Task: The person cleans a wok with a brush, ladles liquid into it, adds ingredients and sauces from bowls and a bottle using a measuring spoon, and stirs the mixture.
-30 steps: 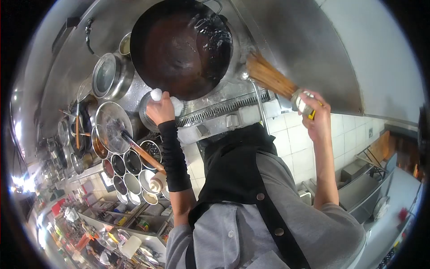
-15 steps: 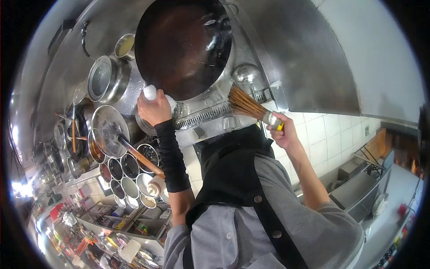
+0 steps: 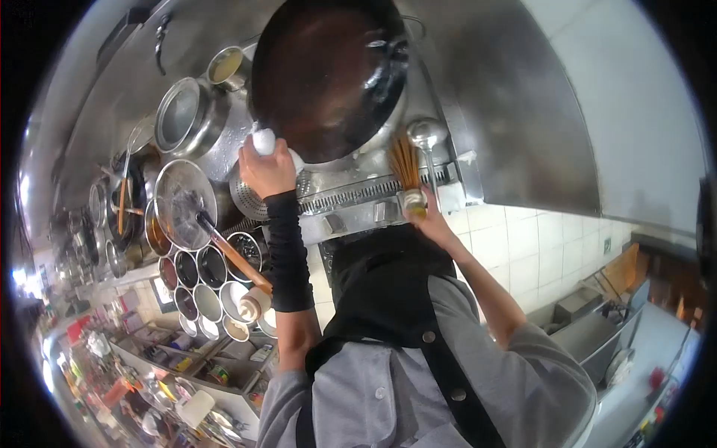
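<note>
My left hand (image 3: pixel 269 170) is closed around a bunched white cloth (image 3: pixel 264 141) at the near-left rim of a large dark wok (image 3: pixel 323 78). The wok's inside is dark brown with wet, shiny patches, and it looks tilted on the stove. My right hand (image 3: pixel 427 221) grips the bound end of a bamboo wok brush (image 3: pixel 405 166), bristles pointing up and away from me. The bristles are just off the wok's near-right side, beside a steel ladle (image 3: pixel 427 136). Close to my left hand is a perforated steel strainer (image 3: pixel 249 196), partly hidden.
Left of the wok stand a steel pot (image 3: pixel 196 119) and a small pot of yellowish liquid (image 3: pixel 227 69). A wire strainer with a wooden handle (image 3: pixel 237 257) lies over several seasoning containers (image 3: pixel 212 267). A steel panel (image 3: pixel 515 112) rises on the right.
My right hand has moved left with the brush, whose bristles now point more upright near the ladle. My left hand stays on the cloth at the rim. The whole view has shifted slightly.
</note>
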A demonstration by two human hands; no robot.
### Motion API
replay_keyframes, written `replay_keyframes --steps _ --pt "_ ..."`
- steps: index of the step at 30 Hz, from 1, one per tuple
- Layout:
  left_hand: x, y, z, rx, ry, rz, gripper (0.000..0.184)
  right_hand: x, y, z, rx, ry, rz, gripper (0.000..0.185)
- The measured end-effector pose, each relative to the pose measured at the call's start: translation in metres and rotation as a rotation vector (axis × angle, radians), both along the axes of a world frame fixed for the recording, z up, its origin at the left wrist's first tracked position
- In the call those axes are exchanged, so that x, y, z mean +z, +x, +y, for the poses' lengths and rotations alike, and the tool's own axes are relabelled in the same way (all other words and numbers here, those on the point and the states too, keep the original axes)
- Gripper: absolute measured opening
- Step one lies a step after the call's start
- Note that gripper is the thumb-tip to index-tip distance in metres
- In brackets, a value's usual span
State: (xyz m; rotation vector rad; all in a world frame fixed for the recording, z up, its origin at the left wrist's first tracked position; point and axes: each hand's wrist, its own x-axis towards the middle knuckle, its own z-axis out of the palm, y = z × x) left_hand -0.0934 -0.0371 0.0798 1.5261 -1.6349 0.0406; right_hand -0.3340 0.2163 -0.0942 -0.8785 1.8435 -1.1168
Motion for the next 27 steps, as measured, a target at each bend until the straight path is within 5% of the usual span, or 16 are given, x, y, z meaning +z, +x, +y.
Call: replay_keyframes --steps 3,4,5,6,7,8,10,14,16,19,22,25,27 --pt "-0.010 0.009 -0.002 0.026 0.168 0.126 0.056 -0.027 -0.016 0.062 0.181 -0.089 0.914 0.091" --pt "-0.020 0.013 -0.007 0.150 0.164 0.052 0.061 -0.052 -0.041 0.101 0.130 0.098 0.380 0.069" --pt "-0.035 0.020 -0.014 0.165 0.301 0.160 0.058 -0.090 -0.061 0.127 0.394 -0.001 0.253 0.039" --pt "-0.036 0.022 -0.015 0.175 0.331 0.276 0.048 -0.128 -0.080 0.151 0.651 -0.083 0.073 0.030" --pt "-0.032 0.023 -0.013 0.237 0.413 0.294 0.044 -0.185 -0.091 0.184 0.516 -0.239 0.187 0.028" --pt "-0.042 0.029 -0.014 0.249 0.417 0.357 0.044 -0.178 -0.075 0.194 0.102 -0.033 0.119 0.037" --pt "-0.057 0.041 -0.008 0.332 0.567 0.402 0.045 -0.040 -0.039 0.146 -0.102 0.341 0.455 0.044" --pt "-0.110 0.047 0.003 0.350 0.800 0.592 0.058 -0.006 -0.071 0.151 -0.082 0.266 0.454 0.043" --pt "-0.120 0.023 0.009 0.301 0.900 0.561 0.062 0.001 -0.089 0.152 -0.161 0.283 0.187 0.037" --pt "-0.154 -0.015 0.006 0.267 0.922 0.804 0.061 0.080 -0.081 0.104 -0.084 0.265 0.108 0.030" --pt "-0.187 -0.031 -0.001 0.227 0.954 0.765 0.070 0.138 -0.058 0.045 0.032 0.170 -0.043 0.017" --pt "-0.138 0.019 0.026 -0.152 1.140 1.353 0.076 0.196 -0.009 -0.011 0.111 0.024 -0.005 0.009" --pt "-0.159 0.063 0.047 -0.206 1.019 0.551 0.054 0.224 0.018 -0.043 0.168 -0.024 0.019 0.013"
